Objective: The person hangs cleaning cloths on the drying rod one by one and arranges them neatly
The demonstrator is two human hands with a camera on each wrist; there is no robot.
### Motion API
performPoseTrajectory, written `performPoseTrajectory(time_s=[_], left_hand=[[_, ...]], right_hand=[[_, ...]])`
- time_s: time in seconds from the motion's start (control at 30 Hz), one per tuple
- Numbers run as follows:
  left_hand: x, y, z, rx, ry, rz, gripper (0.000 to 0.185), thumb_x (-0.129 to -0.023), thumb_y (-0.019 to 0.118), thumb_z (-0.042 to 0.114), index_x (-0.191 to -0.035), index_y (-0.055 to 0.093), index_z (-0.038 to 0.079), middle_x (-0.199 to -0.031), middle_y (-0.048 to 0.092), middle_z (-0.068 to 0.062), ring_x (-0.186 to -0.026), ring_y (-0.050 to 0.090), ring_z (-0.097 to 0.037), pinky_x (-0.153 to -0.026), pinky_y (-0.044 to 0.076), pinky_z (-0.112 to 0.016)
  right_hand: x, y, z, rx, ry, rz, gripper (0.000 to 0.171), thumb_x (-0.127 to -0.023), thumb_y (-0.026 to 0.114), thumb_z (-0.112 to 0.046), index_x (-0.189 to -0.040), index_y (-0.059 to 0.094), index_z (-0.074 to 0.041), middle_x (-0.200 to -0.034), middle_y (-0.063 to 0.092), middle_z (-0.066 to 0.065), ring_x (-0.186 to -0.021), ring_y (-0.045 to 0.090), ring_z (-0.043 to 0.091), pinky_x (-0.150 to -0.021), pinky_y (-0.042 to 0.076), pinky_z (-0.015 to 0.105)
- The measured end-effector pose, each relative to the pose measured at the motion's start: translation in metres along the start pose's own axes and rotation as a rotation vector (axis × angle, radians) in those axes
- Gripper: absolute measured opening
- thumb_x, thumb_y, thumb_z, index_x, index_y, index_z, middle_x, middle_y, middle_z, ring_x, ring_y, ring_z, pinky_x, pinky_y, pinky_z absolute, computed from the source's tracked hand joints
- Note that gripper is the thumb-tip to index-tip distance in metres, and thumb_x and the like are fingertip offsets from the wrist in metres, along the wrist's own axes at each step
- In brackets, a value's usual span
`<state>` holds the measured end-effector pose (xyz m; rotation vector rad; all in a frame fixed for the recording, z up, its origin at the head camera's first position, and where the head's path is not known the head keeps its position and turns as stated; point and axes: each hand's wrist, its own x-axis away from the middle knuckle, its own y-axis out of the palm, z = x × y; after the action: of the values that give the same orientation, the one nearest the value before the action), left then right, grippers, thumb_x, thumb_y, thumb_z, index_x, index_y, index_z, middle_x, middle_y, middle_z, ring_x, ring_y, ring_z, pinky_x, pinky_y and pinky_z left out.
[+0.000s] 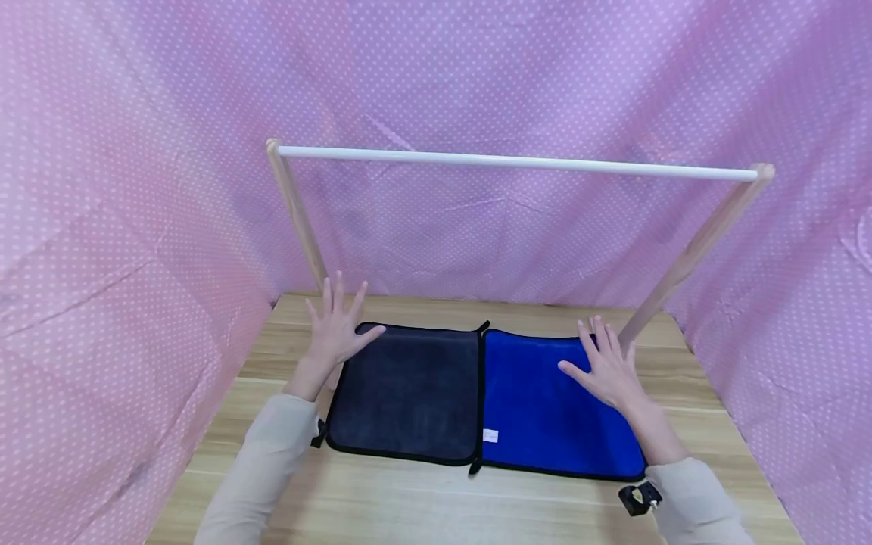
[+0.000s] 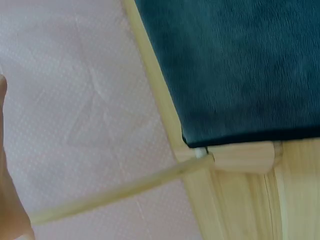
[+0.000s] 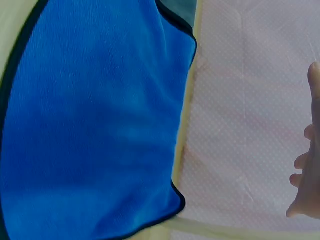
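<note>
Two square cloths with black edging lie side by side on the wooden table: a dark grey cloth on the left and a blue cloth on the right. My left hand is open with spread fingers at the dark cloth's far left corner. My right hand is open over the far right part of the blue cloth; whether it touches is unclear. The left wrist view shows the dark cloth and a sliver of my left hand. The right wrist view shows the blue cloth and my straight fingers.
A wooden rack with a white rod stands across the back of the table, its posts rising beside each hand. The rack's foot lies by the dark cloth's corner. Pink dotted fabric walls in three sides.
</note>
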<state>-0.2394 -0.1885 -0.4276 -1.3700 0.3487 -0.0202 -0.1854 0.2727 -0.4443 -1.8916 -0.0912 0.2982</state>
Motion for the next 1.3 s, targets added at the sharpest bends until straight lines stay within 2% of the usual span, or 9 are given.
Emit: performPoseTrajectory(time_s=[0.1,0.3,0.5,0.63,0.83,1.0,1.23,1.3], left_hand=[[-0.001,-0.003,-0.010,-0.009,-0.002,0.080,0.088,-0.082,0.050,0.061,-0.148,0.008,0.020,-0.148,-0.018,-0.022,-0.135,-0.010,-0.043,-0.095,0.004,-0.075],[-0.006,-0.009,-0.027,0.050,-0.004,0.272,0.092,-0.079,0.065,0.043,-0.147,0.009,0.019,-0.147,-0.016,-0.027,-0.134,-0.005,-0.046,-0.094,0.011,-0.075],[-0.016,-0.017,-0.036,0.118,0.014,0.375,0.088,-0.081,0.066,0.034,-0.146,0.009,0.014,-0.145,-0.004,-0.034,-0.130,0.008,-0.052,-0.099,0.020,-0.067],[-0.022,-0.020,-0.044,0.191,0.058,0.453,0.089,-0.081,0.068,0.024,-0.144,0.006,0.010,-0.142,0.004,-0.037,-0.126,0.016,-0.057,-0.097,0.023,-0.068],[-0.031,-0.020,-0.056,0.211,0.149,0.568,0.088,-0.085,0.064,0.022,-0.144,0.001,0.005,-0.138,0.015,-0.039,-0.124,0.025,-0.054,-0.097,0.030,-0.062],[-0.038,-0.024,-0.059,0.262,0.156,0.575,0.088,-0.081,0.068,0.008,-0.141,0.004,-0.002,-0.138,0.018,-0.038,-0.124,0.026,-0.052,-0.101,0.028,-0.058],[-0.044,-0.029,-0.060,0.382,0.105,0.453,0.080,-0.087,0.059,0.004,-0.143,0.002,-0.001,-0.141,0.018,-0.036,-0.128,0.023,-0.049,-0.104,0.024,-0.056],[-0.045,-0.029,-0.061,0.403,0.100,0.426,0.078,-0.089,0.056,0.003,-0.144,0.001,0.000,-0.141,0.020,-0.035,-0.126,0.027,-0.049,-0.103,0.027,-0.056]], right_hand=[[-0.002,0.008,-0.005,-0.065,0.005,-0.015,0.084,-0.086,0.052,-0.051,-0.145,0.016,-0.002,-0.148,0.007,0.028,-0.135,0.002,0.043,-0.095,0.000,0.074],[-0.007,0.028,-0.014,-0.247,0.017,-0.054,0.085,-0.088,0.055,-0.043,-0.146,0.007,-0.001,-0.148,0.005,0.029,-0.134,0.004,0.047,-0.098,0.000,0.071],[-0.015,0.050,-0.024,-0.425,-0.012,-0.108,0.085,-0.089,0.056,-0.035,-0.144,0.004,0.003,-0.148,0.003,0.028,-0.135,0.002,0.044,-0.104,0.006,0.064],[-0.021,0.066,-0.036,-0.518,-0.014,-0.140,0.084,-0.090,0.055,-0.035,-0.144,0.003,0.003,-0.149,0.003,0.026,-0.136,0.001,0.042,-0.106,0.007,0.060],[-0.028,0.089,-0.058,-0.628,0.011,-0.178,0.084,-0.090,0.055,-0.033,-0.145,0.001,0.002,-0.150,0.003,0.023,-0.136,0.003,0.041,-0.107,0.008,0.059],[-0.029,0.104,-0.070,-0.698,0.074,-0.207,0.082,-0.091,0.054,-0.030,-0.145,0.002,0.001,-0.151,0.003,0.021,-0.137,0.005,0.040,-0.108,0.010,0.056],[-0.029,0.122,-0.084,-0.800,0.171,-0.261,0.080,-0.091,0.056,-0.027,-0.146,0.003,-0.003,-0.149,0.012,0.025,-0.134,0.018,0.042,-0.105,0.023,0.056],[-0.029,0.127,-0.086,-0.821,0.189,-0.273,0.079,-0.091,0.055,-0.026,-0.146,0.004,-0.003,-0.147,0.014,0.028,-0.132,0.020,0.043,-0.103,0.025,0.057]])
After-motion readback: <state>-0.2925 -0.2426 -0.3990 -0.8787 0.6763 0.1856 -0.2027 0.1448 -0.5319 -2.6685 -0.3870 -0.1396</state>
